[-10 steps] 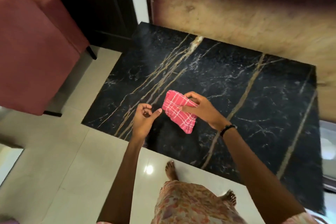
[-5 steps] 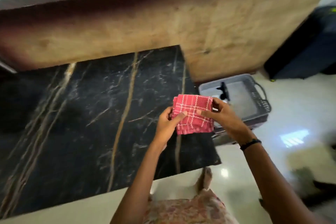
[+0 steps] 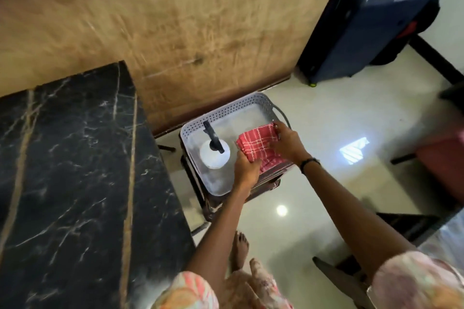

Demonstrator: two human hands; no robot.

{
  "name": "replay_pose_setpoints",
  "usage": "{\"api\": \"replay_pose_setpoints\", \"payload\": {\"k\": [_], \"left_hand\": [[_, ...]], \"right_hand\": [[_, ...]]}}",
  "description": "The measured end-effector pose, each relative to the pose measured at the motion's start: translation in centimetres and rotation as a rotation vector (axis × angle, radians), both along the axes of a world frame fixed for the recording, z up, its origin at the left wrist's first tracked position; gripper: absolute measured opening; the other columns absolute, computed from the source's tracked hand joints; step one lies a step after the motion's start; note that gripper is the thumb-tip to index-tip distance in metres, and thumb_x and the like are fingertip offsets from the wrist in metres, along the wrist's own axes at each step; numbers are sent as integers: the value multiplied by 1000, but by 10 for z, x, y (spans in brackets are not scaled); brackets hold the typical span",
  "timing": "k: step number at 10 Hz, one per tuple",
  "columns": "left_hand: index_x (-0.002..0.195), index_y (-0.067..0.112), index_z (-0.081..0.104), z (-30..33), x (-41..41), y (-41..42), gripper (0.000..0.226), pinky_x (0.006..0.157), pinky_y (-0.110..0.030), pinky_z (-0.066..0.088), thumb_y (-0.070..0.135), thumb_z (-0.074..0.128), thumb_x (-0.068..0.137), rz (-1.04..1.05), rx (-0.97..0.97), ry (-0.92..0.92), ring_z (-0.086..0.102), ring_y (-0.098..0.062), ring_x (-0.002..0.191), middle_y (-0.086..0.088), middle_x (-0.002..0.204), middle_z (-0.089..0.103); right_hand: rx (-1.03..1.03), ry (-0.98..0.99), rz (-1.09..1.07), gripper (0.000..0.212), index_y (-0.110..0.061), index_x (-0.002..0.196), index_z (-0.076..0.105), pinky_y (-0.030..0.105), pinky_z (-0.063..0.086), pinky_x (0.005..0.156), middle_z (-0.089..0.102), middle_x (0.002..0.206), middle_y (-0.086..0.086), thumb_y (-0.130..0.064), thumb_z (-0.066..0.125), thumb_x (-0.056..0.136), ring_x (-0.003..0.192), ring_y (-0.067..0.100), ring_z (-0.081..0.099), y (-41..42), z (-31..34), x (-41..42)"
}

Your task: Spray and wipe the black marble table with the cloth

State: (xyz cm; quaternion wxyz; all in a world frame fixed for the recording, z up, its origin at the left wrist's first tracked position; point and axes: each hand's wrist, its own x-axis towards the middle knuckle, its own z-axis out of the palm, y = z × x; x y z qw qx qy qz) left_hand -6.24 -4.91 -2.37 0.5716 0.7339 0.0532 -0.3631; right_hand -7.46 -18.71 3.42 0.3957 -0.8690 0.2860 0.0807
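The black marble table (image 3: 75,170) with gold veins fills the left side of the head view. To its right a grey perforated basket (image 3: 226,110) sits on a small dark stand. A white spray bottle (image 3: 214,157) with a black trigger stands upright inside it. A folded red checked cloth (image 3: 256,148) is over the right part of the basket. My left hand (image 3: 246,167) grips the cloth's near edge and my right hand (image 3: 286,143) grips its far right edge.
A brown textured wall panel (image 3: 175,20) rises behind the table and basket. A dark blue suitcase (image 3: 369,20) stands at the back right on the glossy tiled floor (image 3: 326,183). A red seat (image 3: 442,165) shows at the right edge. My bare foot (image 3: 241,248) is near the table corner.
The view swung right, away from the table and toward the basket. Both hands carried the folded cloth from above the table's edge down over the basket.
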Motion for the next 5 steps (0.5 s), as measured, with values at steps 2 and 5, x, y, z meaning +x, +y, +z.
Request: {"api": "replay_pose_setpoints", "payload": {"k": [2,5], "left_hand": [[133,12,40,-59,46,-29,55,91,-39,51,17,63,84,1,-21,33,63,-28,106,-12,120,64],[149,21,14,-91,31,-21,85,105,-49,43,11,64,80,-106,61,-203,51,-29,124,-14,140,47]], "right_hand": [[-56,78,80,64,-14,145,33,44,46,100,56,127,21,7,42,86,114,34,56,-28,-84,62],[-73,9,148,53,-12,139,42,45,45,103,51,133,17,2,52,88,118,31,54,-27,-130,42]]}}
